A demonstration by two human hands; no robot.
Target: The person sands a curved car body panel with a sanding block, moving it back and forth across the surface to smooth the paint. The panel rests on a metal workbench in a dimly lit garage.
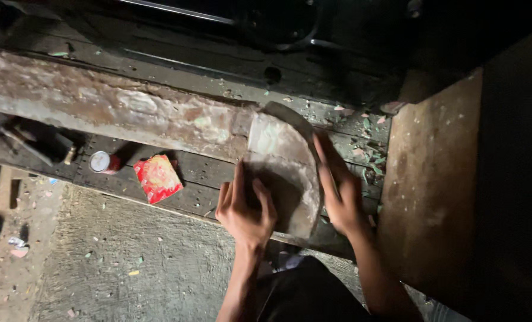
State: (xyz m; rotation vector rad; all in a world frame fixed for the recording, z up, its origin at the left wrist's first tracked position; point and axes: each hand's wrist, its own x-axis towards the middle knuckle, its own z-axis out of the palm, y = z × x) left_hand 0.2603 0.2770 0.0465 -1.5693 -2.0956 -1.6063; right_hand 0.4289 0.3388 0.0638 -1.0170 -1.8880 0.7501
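Note:
A curved, rusty, pale-patched metal panel (281, 155) rests on a dark slatted wooden surface (203, 173). It joins a long rusted strip (111, 107) that runs off to the left. My left hand (245, 209) lies flat on the panel's lower left part, fingers spread and pointing up. My right hand (337, 188) presses along the panel's right curved edge, fingers extended. Neither hand wraps around anything.
A red crumpled packet (157, 177) and a small round red-and-white can (103, 161) lie on the slats to the left. A brown board (433, 179) stands at the right. Paint flakes are scattered about. Rough concrete floor (129, 262) lies below.

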